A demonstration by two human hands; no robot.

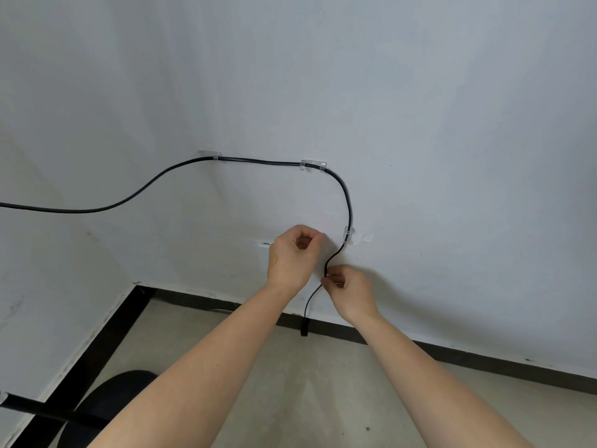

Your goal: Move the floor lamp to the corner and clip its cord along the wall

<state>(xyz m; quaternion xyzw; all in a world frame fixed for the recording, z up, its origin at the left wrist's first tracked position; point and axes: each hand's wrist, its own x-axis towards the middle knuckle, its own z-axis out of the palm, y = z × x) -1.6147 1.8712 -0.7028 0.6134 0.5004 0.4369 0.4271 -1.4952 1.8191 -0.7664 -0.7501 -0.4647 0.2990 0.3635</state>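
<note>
- head view: our black cord (347,202) is thin and glossy, running along the white wall (420,92) through three clear clips (312,165), then snaking down to its plug (304,328) at the black baseboard (484,360).
- our right hand (350,294) pinches the cord just below the lowest clip (349,236), fingertips (326,281) closed on it.
- our left hand (290,253) is curled nearly closed just left of the cord; whether it holds anything, we cannot tell.
- below our fingers lies bare floor (323,399); the lamp base (106,396) sits far down-left in the corner.
</note>
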